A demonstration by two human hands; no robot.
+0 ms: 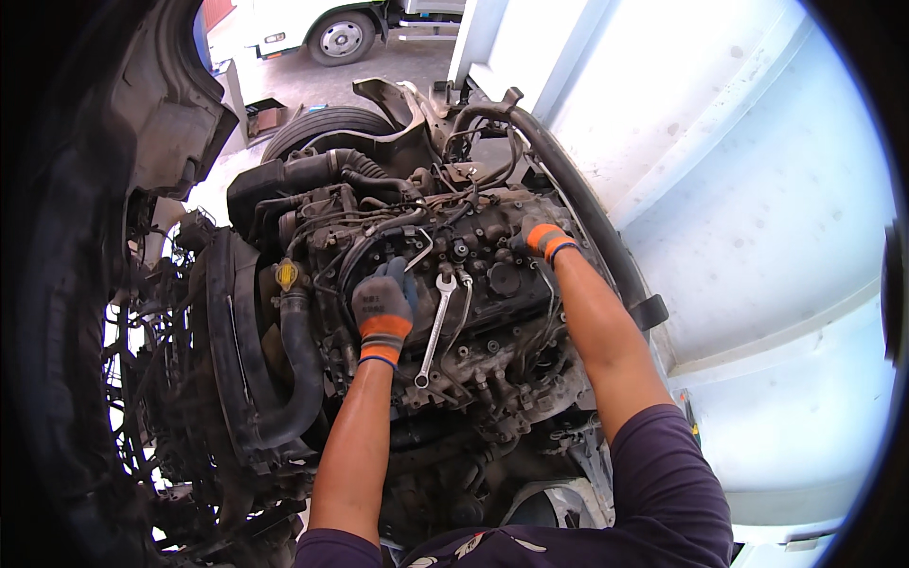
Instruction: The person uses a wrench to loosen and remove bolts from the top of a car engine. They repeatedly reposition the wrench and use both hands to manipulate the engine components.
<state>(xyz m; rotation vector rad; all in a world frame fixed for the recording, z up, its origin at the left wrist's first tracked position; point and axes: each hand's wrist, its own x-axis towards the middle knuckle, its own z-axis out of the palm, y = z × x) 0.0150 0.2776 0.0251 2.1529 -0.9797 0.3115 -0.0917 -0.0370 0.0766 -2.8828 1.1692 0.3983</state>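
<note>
Both my hands wear grey gloves with orange cuffs and are over a dirty, exposed engine (507,303). At its left-middle, my left hand (383,301) is closed, its fingertips at the lower end of a thin bent metal pipe (423,248). Just right of that hand, a combination wrench (436,331) lies on the engine, open jaw at the far end. Beside the wrench, another thin metal pipe (464,303) runs down from a fitting. My right hand (540,237) is curled against the engine's far right side; what its fingertips hold is hidden. A round black cap (505,277) lies between the hands.
A thick black hose (301,355) and a yellow radiator cap (286,275) are at the left. A dark frame tube (559,161) curves beside white panels (748,208) on the right. Behind stand a tyre (327,128) and a white truck (284,24).
</note>
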